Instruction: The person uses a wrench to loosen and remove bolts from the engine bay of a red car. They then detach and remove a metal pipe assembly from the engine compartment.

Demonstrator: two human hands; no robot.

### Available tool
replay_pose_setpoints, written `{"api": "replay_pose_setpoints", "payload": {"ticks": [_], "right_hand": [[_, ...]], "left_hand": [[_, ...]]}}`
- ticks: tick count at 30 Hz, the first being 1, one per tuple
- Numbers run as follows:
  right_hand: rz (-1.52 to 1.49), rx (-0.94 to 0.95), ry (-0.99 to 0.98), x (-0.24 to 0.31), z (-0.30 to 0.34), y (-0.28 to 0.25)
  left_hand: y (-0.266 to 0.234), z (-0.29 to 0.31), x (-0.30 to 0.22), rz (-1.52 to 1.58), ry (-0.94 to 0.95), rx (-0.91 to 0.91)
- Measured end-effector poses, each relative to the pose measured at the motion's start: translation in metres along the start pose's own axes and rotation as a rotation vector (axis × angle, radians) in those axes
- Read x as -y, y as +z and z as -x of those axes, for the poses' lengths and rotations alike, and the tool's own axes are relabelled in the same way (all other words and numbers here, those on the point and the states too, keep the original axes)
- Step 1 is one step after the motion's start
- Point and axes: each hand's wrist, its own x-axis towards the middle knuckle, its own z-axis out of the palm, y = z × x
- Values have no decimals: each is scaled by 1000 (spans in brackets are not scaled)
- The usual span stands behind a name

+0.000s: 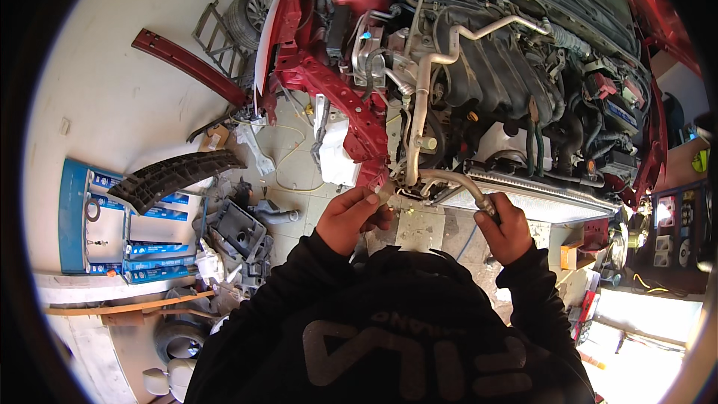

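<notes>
My right hand [505,230] is closed round the fitting end of a bent metal pipe [451,176]. The pipe curves down from the front of the opened engine bay. Low by the red front frame [345,101], my left hand [350,217] pinches a small pale piece [386,193] between thumb and fingers. What that piece is I cannot make out. Beside it, a longer silver pipe [422,97] with several bends runs up across the black engine cover [490,60]. To the right of my left hand lies the radiator [516,194], close below the pipe.
A white plastic tank [340,151] hangs at the frame's left. Removed parts lie on the tiled floor: a black ribbed panel [176,177], a black housing [241,230], and a red bar [187,65] leaning by the wall. Blue boxes [158,265] fill a rack at left.
</notes>
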Motion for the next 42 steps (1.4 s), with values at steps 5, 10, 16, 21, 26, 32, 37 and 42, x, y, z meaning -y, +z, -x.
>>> {"api": "replay_pose_setpoints", "payload": {"ticks": [5, 10, 16, 21, 26, 32, 37, 42], "right_hand": [[11, 0, 0, -1, 0, -1], [5, -10, -1, -2, 0, 1], [59, -35, 23, -4, -1, 4], [96, -23, 88, -1, -2, 7], [51, -46, 108, 3, -3, 12], [55, -33, 158, -3, -6, 17], [-84, -1, 286, -10, -10, 18], [-86, -15, 252, -11, -10, 21]], "left_hand": [[0, 0, 1, 24, -16, -3], [0, 0, 1, 16, -13, -1], [2, 2, 1, 15, -10, -4], [3, 3, 1, -4, 38, 11], [2, -1, 8, 89, 99, 48], [3, -6, 19, 147, 110, 77], [7, -8, 22, 95, 254, 122], [0, -6, 24, 99, 256, 114]]}}
